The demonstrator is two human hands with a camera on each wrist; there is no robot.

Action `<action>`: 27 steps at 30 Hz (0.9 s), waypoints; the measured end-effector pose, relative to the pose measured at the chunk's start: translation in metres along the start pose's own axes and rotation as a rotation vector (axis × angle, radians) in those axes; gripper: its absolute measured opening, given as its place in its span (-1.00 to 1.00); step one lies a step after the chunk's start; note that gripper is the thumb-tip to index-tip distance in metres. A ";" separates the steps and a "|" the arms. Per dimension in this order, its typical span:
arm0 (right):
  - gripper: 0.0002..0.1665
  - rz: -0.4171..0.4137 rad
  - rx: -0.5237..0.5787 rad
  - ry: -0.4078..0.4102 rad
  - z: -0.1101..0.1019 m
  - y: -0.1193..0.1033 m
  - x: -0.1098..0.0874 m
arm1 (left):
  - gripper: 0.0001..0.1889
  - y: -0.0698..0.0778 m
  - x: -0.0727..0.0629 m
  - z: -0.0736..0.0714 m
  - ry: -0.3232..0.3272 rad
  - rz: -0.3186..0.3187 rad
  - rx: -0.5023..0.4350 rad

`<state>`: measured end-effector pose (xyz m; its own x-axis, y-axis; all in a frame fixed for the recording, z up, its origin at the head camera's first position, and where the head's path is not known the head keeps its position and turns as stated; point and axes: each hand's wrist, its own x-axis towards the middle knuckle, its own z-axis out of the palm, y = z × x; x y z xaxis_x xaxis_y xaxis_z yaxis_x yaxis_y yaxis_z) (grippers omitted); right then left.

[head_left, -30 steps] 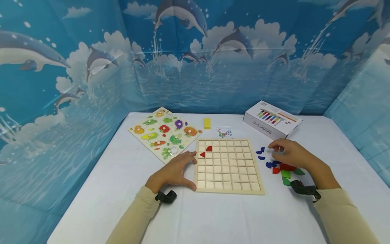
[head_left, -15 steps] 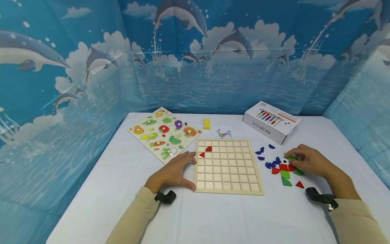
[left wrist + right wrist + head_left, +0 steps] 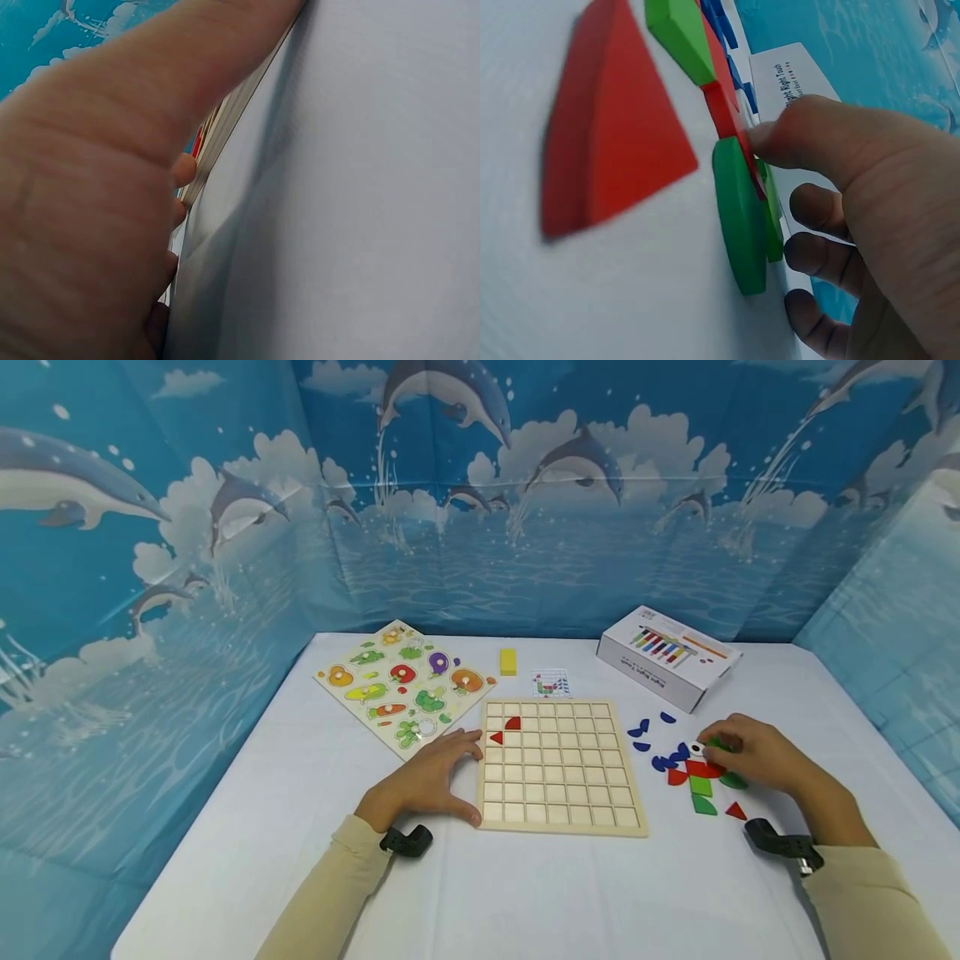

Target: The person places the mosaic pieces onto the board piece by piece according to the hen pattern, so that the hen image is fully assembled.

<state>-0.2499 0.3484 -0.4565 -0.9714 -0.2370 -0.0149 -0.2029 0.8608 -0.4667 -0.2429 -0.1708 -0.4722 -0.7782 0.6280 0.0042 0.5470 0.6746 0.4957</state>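
Observation:
My left hand (image 3: 423, 785) lies at the left edge of a wooden grid board (image 3: 557, 770), fingers and thumb spread along the rim. In the left wrist view its thumb (image 3: 150, 82) runs along the board's side. Two red pieces sit in the grid: a quarter-round (image 3: 513, 723) and a triangle (image 3: 497, 738). Right of the board, my right hand (image 3: 765, 756) pinches a white round piece with a black dot (image 3: 697, 749) between thumb and forefinger, low over a pile of shapes. The right wrist view shows its other fingers curled; the round piece is hidden there.
Around the right hand lie a green square (image 3: 701, 786), a green quarter-round (image 3: 703, 804), a red triangle (image 3: 736, 811) and several blue half-rounds (image 3: 641, 747). Behind are a pattern card (image 3: 551, 682), a yellow block (image 3: 508, 662), a vegetable puzzle (image 3: 405, 693) and a white box (image 3: 667, 656).
My right hand has moved right and toward me, then pinched the white round piece and shifted it slightly away. A blue half-round and the loose red triangle came into view. The left hand stays put.

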 end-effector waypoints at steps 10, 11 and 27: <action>-0.60 0.034 0.013 -0.022 0.005 0.000 0.001 | -0.07 0.001 -0.001 -0.001 0.001 0.003 -0.011; -0.60 0.027 0.010 -0.019 0.005 0.000 0.001 | -0.07 0.001 -0.001 -0.001 -0.001 0.001 -0.010; -0.55 0.022 -0.013 0.006 0.006 0.000 0.003 | -0.06 -0.001 0.000 0.000 -0.004 -0.018 -0.004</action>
<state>-0.2520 0.3452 -0.4616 -0.9764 -0.2149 -0.0198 -0.1826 0.8717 -0.4547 -0.2436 -0.1709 -0.4729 -0.7869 0.6171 -0.0085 0.5313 0.6843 0.4995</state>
